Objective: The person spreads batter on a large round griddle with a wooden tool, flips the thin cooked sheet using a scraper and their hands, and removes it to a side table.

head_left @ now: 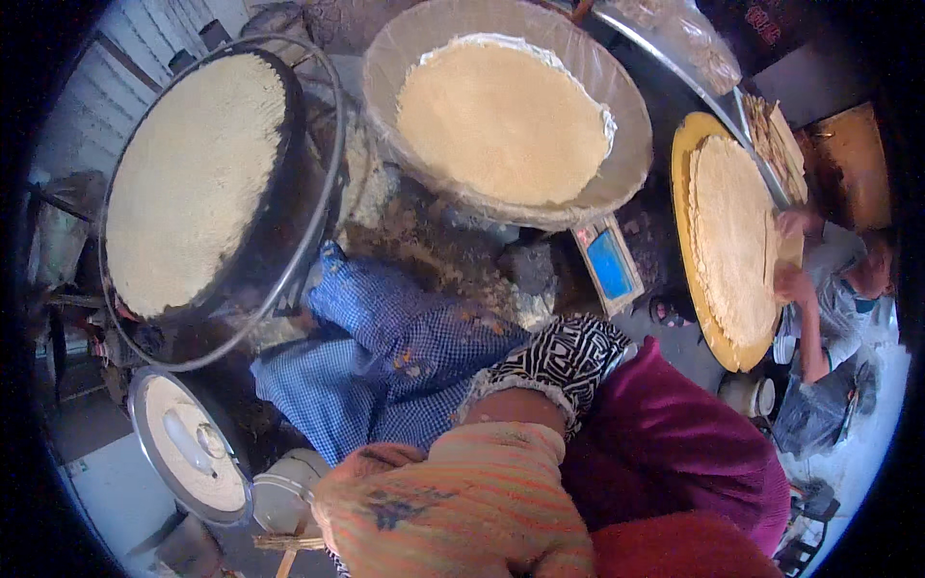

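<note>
Nearby — round pan (277, 231), soiled floor (409, 223)

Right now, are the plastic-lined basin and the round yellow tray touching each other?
Apart: the head view shows a dark gap between the plastic-lined basin and the yellow tray.

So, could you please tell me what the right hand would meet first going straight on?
Possibly the pale bucket, next in line beyond the right hand in the picture, though depth is unclear.

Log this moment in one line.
Right hand: gloved, near camera, grasp unclear | left hand: not visible | blue cloth: beyond | basin: pale filling | co-worker's hand: by yellow tray
</note>
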### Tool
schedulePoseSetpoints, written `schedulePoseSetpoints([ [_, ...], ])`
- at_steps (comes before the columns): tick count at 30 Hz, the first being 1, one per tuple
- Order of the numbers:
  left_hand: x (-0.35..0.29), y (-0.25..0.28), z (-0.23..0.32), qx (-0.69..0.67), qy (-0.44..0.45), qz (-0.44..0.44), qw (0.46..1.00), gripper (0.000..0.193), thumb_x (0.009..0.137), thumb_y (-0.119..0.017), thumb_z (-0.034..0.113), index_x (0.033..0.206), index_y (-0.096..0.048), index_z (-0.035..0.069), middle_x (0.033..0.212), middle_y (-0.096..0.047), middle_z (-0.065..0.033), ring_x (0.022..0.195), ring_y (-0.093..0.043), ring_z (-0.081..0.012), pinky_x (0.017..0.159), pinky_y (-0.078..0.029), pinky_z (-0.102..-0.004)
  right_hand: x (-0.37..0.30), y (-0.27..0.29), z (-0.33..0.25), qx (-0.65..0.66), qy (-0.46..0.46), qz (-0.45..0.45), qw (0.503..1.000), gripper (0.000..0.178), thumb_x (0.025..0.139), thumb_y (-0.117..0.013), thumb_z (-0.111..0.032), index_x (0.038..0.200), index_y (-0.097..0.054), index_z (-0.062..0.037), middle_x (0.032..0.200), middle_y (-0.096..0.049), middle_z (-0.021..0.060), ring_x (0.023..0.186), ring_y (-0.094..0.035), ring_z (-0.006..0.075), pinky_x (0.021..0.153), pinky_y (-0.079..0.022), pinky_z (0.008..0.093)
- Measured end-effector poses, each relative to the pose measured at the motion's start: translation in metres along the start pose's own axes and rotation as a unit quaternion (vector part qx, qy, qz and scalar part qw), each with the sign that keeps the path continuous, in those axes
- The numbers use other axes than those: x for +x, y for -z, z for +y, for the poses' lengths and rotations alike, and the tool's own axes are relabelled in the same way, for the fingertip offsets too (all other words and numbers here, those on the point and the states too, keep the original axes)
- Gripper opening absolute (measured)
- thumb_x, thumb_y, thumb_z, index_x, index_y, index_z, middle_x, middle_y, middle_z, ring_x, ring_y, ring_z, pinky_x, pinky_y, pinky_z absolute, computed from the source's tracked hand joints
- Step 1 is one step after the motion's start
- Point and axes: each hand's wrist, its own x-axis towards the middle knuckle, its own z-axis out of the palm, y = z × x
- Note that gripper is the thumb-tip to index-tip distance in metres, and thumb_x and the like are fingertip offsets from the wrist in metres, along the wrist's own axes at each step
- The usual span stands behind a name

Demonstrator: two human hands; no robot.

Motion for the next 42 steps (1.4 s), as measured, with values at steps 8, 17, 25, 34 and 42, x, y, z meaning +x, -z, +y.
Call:
schedulePoseSetpoints([
  [8, 0.001, 0.006, 0.001, 0.007, 0.026, -0.008, 1.0, 0.028, 0.085, -0.065, 0.03, 0.093, -0.064, 0.003, 0.084, -0.062, -0.0134, 0.078, -0.06, -0.0321, 0.074, -0.049, -0.0463, 0.004, 0.005, -0.042, -0.143, -0.004, 0.153, 0.978, 0.023, 0.09, -0.057, -0.023, 0.085, -0.059, -0.0008, 0.065, -0.056, 0.0059, 0.053, -0.055, 0.0231, 0.049, -0.043, 0.0357],
  [17, 0.001, 0.007, -0.006, 0.01, 0.049, 0.012, 0.999, 0.037, 0.084, -0.067, 0.036, 0.099, -0.066, 0.002, 0.086, -0.063, -0.0131, 0.084, -0.063, -0.0343, 0.081, -0.049, -0.0484, -0.005, 0.009, 0.001, 0.368, -0.092, 0.015, 0.925, 0.019, 0.096, -0.051, -0.014, 0.09, -0.063, -0.001, 0.072, -0.053, 0.0006, 0.06, -0.046, 0.011, 0.05, -0.037, 0.0185],
  [25, -0.014, 0.029, 0.002, 0.063, 0.175, -0.068, 0.98, 0.043, 0.085, -0.067, 0.04, 0.095, -0.067, -0.002, 0.084, -0.063, -0.0147, 0.08, -0.063, -0.0338, 0.08, -0.05, -0.0482, -0.07, 0.031, -0.08, -0.341, -0.321, -0.159, 0.869, 0.027, 0.094, -0.056, -0.026, 0.098, -0.054, 0.0006, 0.071, -0.055, 0.0073, 0.068, -0.058, 0.0173, 0.06, -0.045, 0.0332],
  [34, -0.033, 0.021, -0.044, 0.087, 0.263, 0.389, 0.879, 0.046, 0.094, -0.057, 0.042, 0.099, -0.063, -0.003, 0.086, -0.062, -0.0091, 0.08, -0.056, -0.0193, 0.079, -0.045, -0.0348, -0.299, 0.102, -0.216, -0.739, -0.474, 0.451, 0.16, 0.025, 0.085, -0.064, -0.029, 0.098, -0.062, -0.0078, 0.088, -0.066, 0.0171, 0.084, -0.064, 0.0385, 0.076, -0.052, 0.0454],
  [42, -0.036, 0.015, -0.056, 0.232, 0.381, 0.282, 0.85, 0.043, 0.098, -0.052, 0.037, 0.111, -0.064, -0.002, 0.089, -0.065, -0.0065, 0.085, -0.059, -0.0149, 0.082, -0.045, -0.029, -0.405, 0.065, -0.298, -0.664, -0.526, 0.502, -0.172, 0.093, 0.072, -0.076, -0.043, 0.144, -0.029, -0.008, 0.146, -0.035, 0.0225, 0.133, -0.039, 0.0369, 0.106, -0.036, 0.0485],
])
